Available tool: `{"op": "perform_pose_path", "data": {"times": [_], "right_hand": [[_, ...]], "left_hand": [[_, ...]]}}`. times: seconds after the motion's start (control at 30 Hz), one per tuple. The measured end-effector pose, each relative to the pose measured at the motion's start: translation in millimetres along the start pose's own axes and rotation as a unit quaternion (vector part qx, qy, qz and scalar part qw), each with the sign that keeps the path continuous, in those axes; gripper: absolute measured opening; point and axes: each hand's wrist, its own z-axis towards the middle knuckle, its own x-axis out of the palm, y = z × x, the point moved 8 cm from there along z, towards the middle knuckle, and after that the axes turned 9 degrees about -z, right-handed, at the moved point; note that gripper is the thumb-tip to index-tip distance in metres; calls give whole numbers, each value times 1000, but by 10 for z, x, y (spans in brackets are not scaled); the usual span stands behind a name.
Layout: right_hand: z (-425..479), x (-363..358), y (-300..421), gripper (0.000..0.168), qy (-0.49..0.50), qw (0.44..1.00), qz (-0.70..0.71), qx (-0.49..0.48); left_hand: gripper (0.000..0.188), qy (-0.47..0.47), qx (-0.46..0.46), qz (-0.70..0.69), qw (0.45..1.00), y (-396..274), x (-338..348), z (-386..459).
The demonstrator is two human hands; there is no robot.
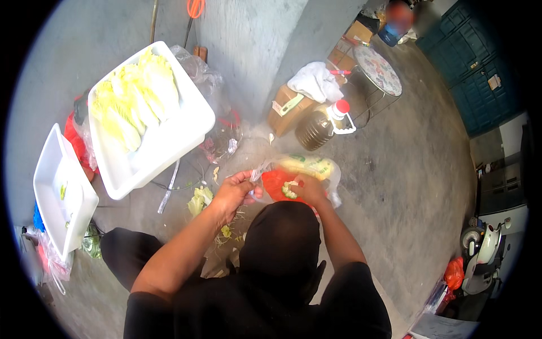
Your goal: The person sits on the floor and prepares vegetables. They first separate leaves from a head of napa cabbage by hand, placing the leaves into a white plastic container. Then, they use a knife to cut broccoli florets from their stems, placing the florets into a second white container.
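In front of me my left hand [237, 193] pinches the gathered edge of a clear plastic bag [335, 186]. My right hand [311, 189] holds a pale green-white vegetable piece [290, 190], maybe cauliflower, over a red plastic bag [275, 182]. Behind the red bag, inside the clear one, lies a pale yellow vegetable [302, 165] under printed film. Left of my left hand, a loose cabbage leaf [200, 201] rests on the floor. Several napa cabbages [135, 97] lie in a large white plastic tub [186, 146] at the upper left.
A second white tub [78, 207] with green scraps stands far left. Beyond the bags are a large oil jug [315, 129], a cardboard box [281, 123] bearing a peeler [292, 104] and a white cloth [315, 80], and a round stool [377, 70]. Scraps litter the floor. A scooter [485, 254] stands far right.
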Motion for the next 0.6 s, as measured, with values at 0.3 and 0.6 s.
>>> {"op": "perform_pose_path", "data": {"times": [0.3,0.6], "right_hand": [[64,-727,1219,27,110,713,692,-6],[985,-459,814,28,-7,724,673,151]], "left_hand": [[44,37,90,157,983,-350,-71,-182],[31,36,103,157,982,-550,-433,-435]]}}
